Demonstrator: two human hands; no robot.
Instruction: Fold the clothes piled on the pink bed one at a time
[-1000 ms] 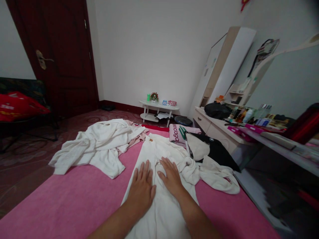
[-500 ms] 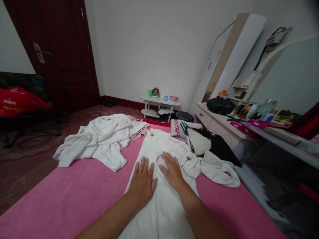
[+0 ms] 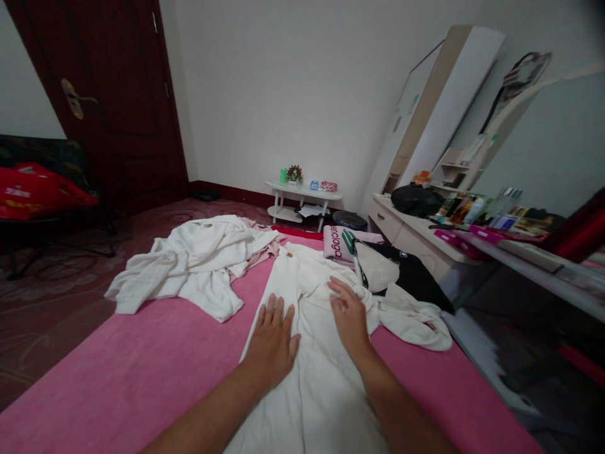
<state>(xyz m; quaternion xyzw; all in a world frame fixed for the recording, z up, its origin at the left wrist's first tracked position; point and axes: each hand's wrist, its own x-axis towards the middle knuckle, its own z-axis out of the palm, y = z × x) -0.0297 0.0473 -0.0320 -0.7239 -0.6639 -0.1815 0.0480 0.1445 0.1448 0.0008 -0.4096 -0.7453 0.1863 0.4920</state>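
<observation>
Head view: two bare hands on a white garment (image 3: pixel 326 372) spread over a pink cover (image 3: pixel 155 359).
Taking the garment's middle as the dial's centre, with twelve farthest from the person, the left hand (image 3: pixel 273 340) lies at ten, palm down, fingers extended flat on the cloth; the right hand (image 3: pixel 350 315), at one, has its fingers curled towards the thumb, and whether it pinches fabric I cannot tell. Crumpled white clothing (image 3: pixel 203 261) sits at ten, farther out, a folded pink top (image 3: pixel 336 244) at twelve, a black item (image 3: pixel 420 277) at two.
</observation>
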